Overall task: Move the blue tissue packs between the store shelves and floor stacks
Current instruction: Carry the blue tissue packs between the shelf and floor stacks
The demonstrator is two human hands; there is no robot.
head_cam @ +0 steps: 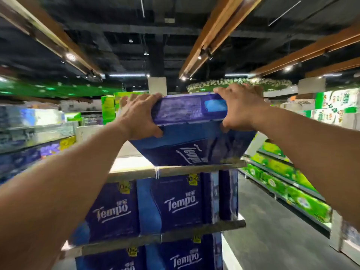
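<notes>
Above the top shelf (pixel 175 169) of a store rack, a blue Tempo tissue pack (pixel 191 129) lies tilted, long axis left to right, logo face angled down toward the viewer. Left hand (pixel 139 115) and right hand (pixel 240 107) clamp its ends. More Tempo packs (pixel 175 203) fill lower shelves; green packs (pixel 282 178) line the right aisle.

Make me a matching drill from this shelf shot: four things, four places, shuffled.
Things:
1. left hand
2. right hand
3. held blue pack
4. green packs

Places:
A. shelves along the right aisle
B. left end of the held pack
C. tilted on the top shelf edge
D. right end of the held pack

Pairs: 1-B, 2-D, 3-C, 4-A
</notes>
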